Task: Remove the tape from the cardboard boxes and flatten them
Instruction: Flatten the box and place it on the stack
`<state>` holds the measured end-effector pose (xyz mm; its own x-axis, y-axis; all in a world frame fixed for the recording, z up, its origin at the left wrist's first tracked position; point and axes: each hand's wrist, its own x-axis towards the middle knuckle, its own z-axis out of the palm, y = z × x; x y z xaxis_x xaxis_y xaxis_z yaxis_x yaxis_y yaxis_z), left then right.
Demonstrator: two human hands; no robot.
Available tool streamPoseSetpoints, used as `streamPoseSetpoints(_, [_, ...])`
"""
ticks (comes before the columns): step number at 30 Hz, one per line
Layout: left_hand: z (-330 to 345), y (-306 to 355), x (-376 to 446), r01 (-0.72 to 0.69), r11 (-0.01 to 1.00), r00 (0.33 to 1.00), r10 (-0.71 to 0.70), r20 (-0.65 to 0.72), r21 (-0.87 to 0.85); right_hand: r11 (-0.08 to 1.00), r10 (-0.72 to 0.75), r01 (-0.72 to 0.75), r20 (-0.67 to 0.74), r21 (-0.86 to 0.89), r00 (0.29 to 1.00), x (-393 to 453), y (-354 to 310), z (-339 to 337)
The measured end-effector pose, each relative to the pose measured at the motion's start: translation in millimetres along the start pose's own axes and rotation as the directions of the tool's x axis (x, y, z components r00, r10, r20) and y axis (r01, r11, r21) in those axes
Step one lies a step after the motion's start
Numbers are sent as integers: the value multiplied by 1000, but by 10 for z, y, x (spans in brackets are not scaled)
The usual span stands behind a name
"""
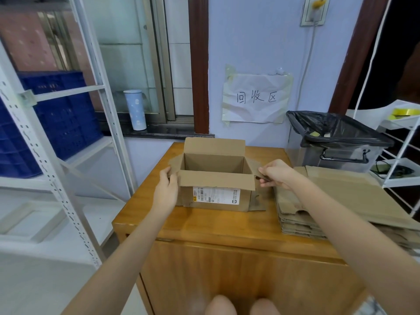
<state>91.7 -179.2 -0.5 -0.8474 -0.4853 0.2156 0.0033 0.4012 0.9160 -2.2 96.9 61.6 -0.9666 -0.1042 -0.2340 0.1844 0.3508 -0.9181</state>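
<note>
While open, box sits between gripping hands.

One open brown cardboard box sits between two hands, left and right. One stack of flattened brown cardboard sheets (individual sheets uncountable) lies under the right hand; one black-lined grey bin stands beyond it.
</note>
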Motion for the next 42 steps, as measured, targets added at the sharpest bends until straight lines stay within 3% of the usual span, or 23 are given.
streamPoseSetpoints(13, [-57,-196,1,6,998,999,-4,48,-55,998,-37,37,1,44,999,-97,64,50])
streamPoseSetpoints(17, [-179,-112,-54,-69,985,998,65,-26,-160,968,-65,71,-34,242,997,-127,74,-6])
streamPoseSetpoints(20, [-194,-136,-77,-31,988,1000,29,-11,-154,935,-78,96,-64,341,995,-147,115,31])
streamPoseSetpoints(24, [-102,-154,-146,59,996,990,-49,131,-69,967,-83,96,-66,234,994,-144,170,81])
streamPoseSetpoints(26, [-64,-129,-168,64,996,986,-53,160,-63,992,-117,119,-46,51,992,-139,219,81])
streamPoseSetpoints(28, [-33,-107,-158,70,996,983,-59,176,-52,947,-249,257,65,-194,966,-196,283,105])
streamPoseSetpoints(30, [-4,-85,-144,72,997,982,-63,179,-42,908,-269,298,135,-295,954,-180,385,129])
streamPoseSetpoints(34, [47,4,-153,0,1000,991,3,132,-26,875,-310,339,139,-346,941,-181,398,184])
streamPoseSetpoints(42, [-82,226,-86,-23,996,998,27,50,-89,866,-436,431,39,-254,899,-260,102,231])
